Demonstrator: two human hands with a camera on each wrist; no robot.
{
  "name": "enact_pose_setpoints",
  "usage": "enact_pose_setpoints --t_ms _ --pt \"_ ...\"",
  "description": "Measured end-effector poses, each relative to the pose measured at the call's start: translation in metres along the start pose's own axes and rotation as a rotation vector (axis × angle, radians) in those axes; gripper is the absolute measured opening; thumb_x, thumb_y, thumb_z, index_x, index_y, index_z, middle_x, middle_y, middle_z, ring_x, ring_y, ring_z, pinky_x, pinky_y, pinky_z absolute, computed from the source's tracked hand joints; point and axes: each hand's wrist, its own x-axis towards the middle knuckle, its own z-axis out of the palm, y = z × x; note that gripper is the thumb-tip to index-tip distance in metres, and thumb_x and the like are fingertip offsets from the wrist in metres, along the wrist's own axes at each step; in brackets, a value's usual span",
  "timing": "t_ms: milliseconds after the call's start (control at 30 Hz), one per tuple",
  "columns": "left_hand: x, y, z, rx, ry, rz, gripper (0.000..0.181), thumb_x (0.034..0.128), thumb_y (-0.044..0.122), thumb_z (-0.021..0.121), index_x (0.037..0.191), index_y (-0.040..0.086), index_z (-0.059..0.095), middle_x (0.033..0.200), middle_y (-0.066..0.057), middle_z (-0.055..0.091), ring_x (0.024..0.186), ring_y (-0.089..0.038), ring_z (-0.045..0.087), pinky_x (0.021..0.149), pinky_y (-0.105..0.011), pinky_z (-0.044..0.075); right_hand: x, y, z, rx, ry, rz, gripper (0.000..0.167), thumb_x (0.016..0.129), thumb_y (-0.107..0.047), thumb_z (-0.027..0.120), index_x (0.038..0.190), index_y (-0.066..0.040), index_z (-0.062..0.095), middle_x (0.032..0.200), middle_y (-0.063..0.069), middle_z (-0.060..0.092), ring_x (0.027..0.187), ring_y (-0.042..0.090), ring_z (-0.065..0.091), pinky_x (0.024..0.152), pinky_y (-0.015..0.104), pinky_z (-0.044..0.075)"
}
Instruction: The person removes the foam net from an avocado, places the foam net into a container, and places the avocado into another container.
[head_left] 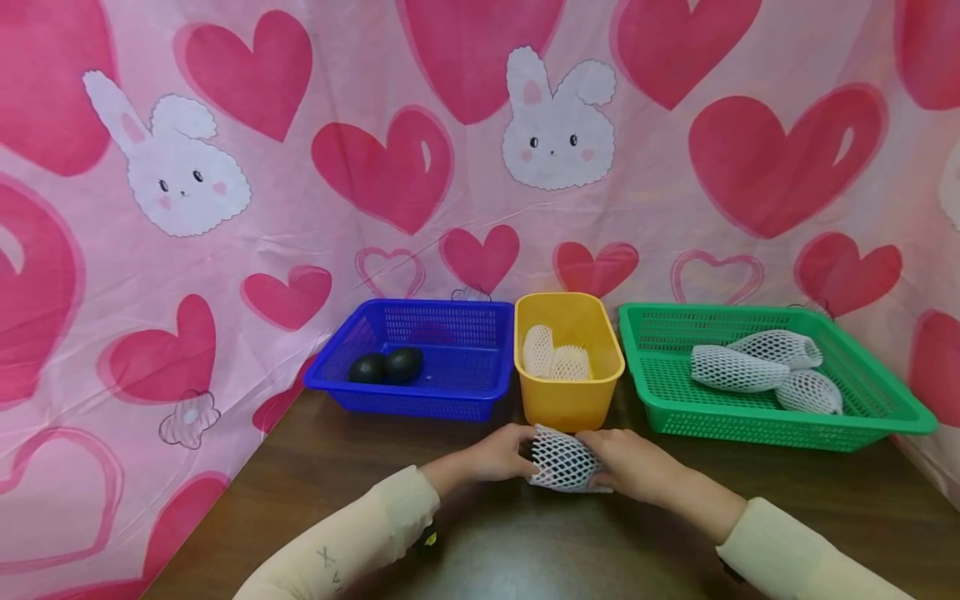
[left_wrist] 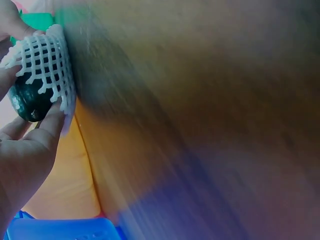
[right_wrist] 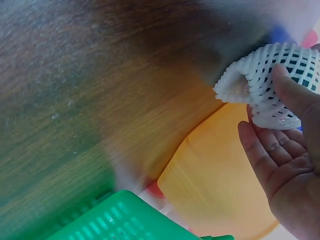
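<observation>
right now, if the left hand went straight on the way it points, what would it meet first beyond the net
Probably the right hand, which holds the other end of the net, opposite the left hand; exact depth is hard to judge.

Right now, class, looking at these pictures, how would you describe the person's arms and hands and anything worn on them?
Both the left hand and right hand are ungloved. The left sleeve and right sleeve are plain cream, except for small dark markings on the left one. A dark object with a yellow-green spot shows beneath the left cuff.
</observation>
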Motion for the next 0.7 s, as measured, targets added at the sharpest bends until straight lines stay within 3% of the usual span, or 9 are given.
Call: enact_pose_setpoints --t_ms 233,400,700 --pt "-0.004 -0.004 -0.006 -0.004 -0.01 0.014 0.032 0.0796 -0.002 0.075 0.11 0.0 0.064 0.091 0.005 0.062 0.079 -0.004 0.055 0.073 -0.02 0.046 0.001 -0.001 -0.002 -0.022 0.024 -0.023 0.039 0.077 -0.011 0.082 0.11 -0.006 0.063 0.095 -0.002 0.068 0.079 0.009 0.061 0.073 0.033 0.055" --pt "-0.007 -0.005 -0.012 0.043 -0.003 0.026 0.044 0.0809 0.006 0.077 0.122 0.0 0.062 0.104 0.002 0.065 0.09 -0.006 0.058 0.082 -0.022 0.047 0.001 -0.001 -0.005 -0.03 0.033 -0.019 0.035 0.077 -0.011 0.082 0.108 -0.007 0.065 0.092 -0.004 0.068 0.076 0.006 0.06 0.071 0.031 0.055" --pt "-0.014 -0.01 -0.019 0.075 0.018 0.004 0.059 0.0798 0.017 0.081 0.132 0.003 0.058 0.124 -0.004 0.063 0.107 -0.008 0.056 0.096 -0.026 0.042 -0.001 0.001 -0.005 -0.053 0.055 -0.025 0.031 0.077 -0.01 0.082 0.105 -0.008 0.067 0.091 -0.004 0.068 0.075 0.007 0.06 0.072 0.032 0.055"
